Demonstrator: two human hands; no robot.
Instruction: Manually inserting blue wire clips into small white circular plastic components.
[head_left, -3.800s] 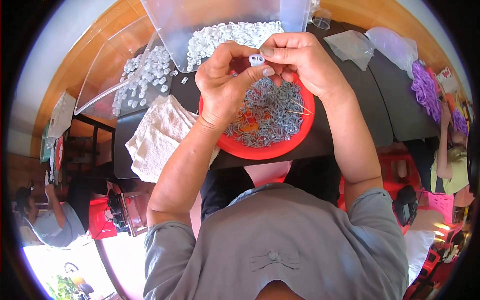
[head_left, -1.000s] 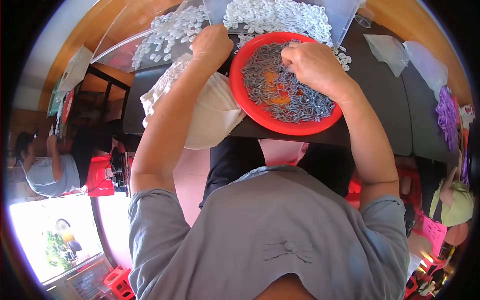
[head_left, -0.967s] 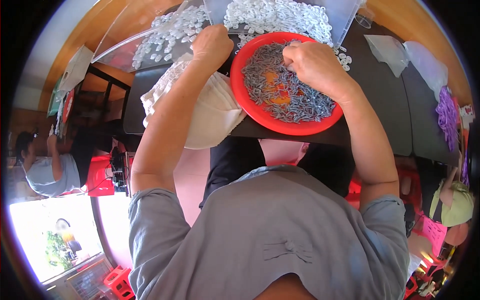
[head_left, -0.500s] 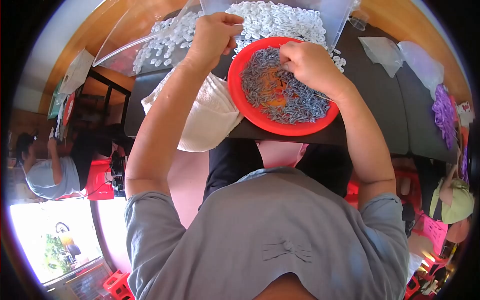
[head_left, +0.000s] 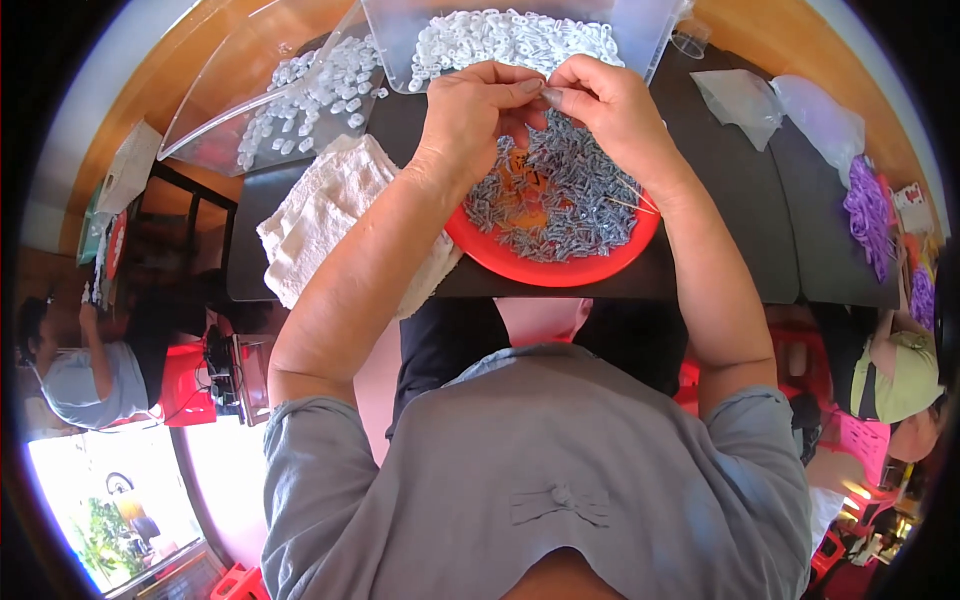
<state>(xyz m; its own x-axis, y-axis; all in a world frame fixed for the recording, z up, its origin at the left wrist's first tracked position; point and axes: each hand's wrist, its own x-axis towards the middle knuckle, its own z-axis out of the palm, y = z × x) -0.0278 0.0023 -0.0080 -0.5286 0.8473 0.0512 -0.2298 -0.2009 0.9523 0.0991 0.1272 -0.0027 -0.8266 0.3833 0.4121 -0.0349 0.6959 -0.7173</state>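
Note:
Above the far part of a round red tray (head_left: 555, 272), my two hands meet at the fingertips. My left hand (head_left: 470, 120) is closed in a pinch of thumb and forefinger. Touching it, my right hand (head_left: 615, 115) pinches too. Whatever sits between the fingertips is too small to make out. Many small grey-blue slender pieces (head_left: 580, 225) are spread in the tray, with an orange patch of its bottom showing at the left. Beyond my hands, a clear plastic bin (head_left: 398, 60) holds a heap of small white oval pieces (head_left: 510, 38).
A white towel (head_left: 315, 215) lies left of the tray, behind it a clear tilted container (head_left: 200, 135) with white pieces. Thin sticks (head_left: 630, 200) rest at the tray's right. Plastic bags (head_left: 745, 105) and a purple bundle (head_left: 866, 220) lie right. Other people (head_left: 95, 380) sit at both sides.
My left hand has come from the white pieces toward the right hand. My right hand has lifted from the grey pieces, and the fingertips now meet. The view has shifted slightly.

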